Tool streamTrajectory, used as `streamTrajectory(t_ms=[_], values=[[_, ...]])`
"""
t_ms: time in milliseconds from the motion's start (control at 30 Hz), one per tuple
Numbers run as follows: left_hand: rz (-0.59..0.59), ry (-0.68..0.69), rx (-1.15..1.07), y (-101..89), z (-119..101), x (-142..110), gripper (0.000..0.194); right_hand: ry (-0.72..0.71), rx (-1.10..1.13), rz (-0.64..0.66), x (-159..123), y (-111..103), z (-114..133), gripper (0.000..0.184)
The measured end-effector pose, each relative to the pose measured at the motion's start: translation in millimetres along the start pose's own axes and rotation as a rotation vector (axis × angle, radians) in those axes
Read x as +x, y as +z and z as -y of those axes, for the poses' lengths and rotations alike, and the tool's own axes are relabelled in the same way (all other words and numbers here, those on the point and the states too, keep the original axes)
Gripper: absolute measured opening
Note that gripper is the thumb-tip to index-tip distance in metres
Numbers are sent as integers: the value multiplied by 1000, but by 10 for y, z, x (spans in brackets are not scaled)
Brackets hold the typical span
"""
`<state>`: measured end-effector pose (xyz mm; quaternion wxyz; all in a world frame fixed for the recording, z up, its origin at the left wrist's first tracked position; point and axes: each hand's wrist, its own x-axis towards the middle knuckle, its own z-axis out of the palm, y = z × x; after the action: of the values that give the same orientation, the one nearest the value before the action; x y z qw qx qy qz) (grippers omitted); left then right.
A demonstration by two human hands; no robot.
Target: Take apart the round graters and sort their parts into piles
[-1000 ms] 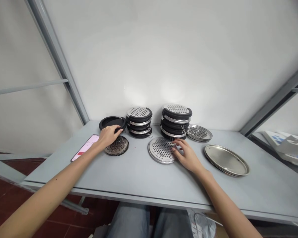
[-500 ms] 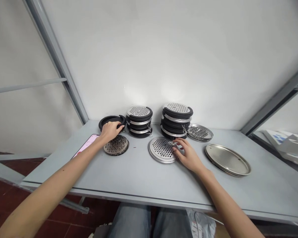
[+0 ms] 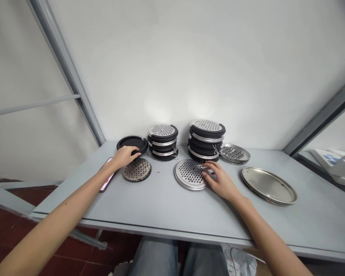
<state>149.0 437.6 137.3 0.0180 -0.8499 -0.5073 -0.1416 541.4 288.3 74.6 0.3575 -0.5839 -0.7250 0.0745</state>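
Note:
My left hand (image 3: 125,156) has its fingers over the near rim of a black rubber ring (image 3: 132,144) lying on the table. Just below that hand is a perforated metal grater disc (image 3: 137,170). My right hand (image 3: 221,181) sits with spread fingers against the edge of a larger perforated steel disc (image 3: 190,174), holding nothing I can see. Two stacks of steel graters with black rubber rims (image 3: 163,142) (image 3: 206,141) stand between my hands, and a small wire loop hangs from each.
A grey metal table (image 3: 172,214) holds everything against a white wall. A slotted steel grater plate (image 3: 234,153) and a plain steel tray (image 3: 268,186) lie at the right. A phone (image 3: 107,174) lies under my left forearm. Grey metal frame bars (image 3: 66,76) rise at the left.
The black ring lies flatter under my left hand. The whole view has shifted slightly, and my left forearm now covers more of the phone. My right hand stays at the disc.

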Motion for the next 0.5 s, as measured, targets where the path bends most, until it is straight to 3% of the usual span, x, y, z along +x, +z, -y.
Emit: streamTrajectory(t_ms=[500], values=[[-116, -168, 133, 219, -212, 57, 36, 28, -24, 30, -5, -6, 15, 29]])
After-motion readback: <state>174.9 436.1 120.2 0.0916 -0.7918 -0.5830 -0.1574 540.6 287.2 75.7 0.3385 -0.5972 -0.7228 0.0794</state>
